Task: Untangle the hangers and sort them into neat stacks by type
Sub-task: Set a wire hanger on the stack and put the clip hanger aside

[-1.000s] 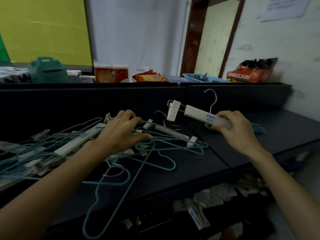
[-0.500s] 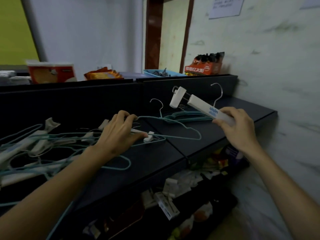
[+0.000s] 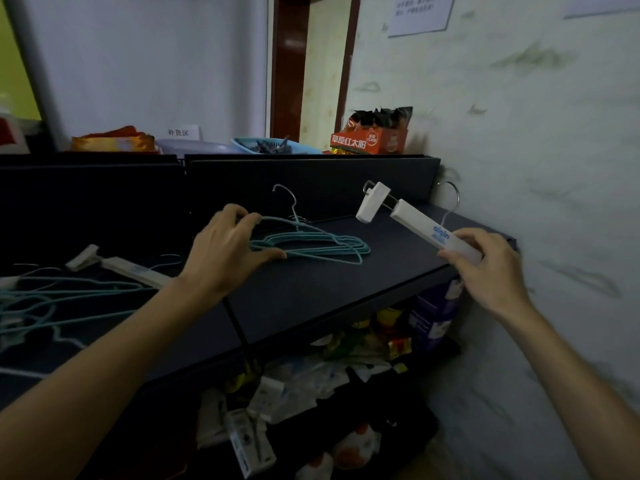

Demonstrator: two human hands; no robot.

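Note:
My right hand (image 3: 485, 268) grips one end of a white clip hanger (image 3: 415, 225) with blue lettering, held tilted above the right end of the dark shelf (image 3: 329, 292); its metal hook stands near the wall. My left hand (image 3: 225, 251) rests on the left end of a small stack of teal wire hangers (image 3: 311, 245) lying on the shelf, fingers curled around the wire. At the far left lies a tangle of teal hangers (image 3: 52, 299) with another white clip hanger (image 3: 121, 268) on it.
A raised dark back panel (image 3: 304, 181) runs behind the shelf, with a blue basket (image 3: 273, 147), an orange snack box (image 3: 370, 140) and packets on top. The wall closes in on the right. Packets and boxes (image 3: 294, 393) clutter the lower shelf.
The view has swung right. My left hand has moved from the tangle over to the teal stack. My right hand, with the white clip hanger, has gone further right toward the wall.

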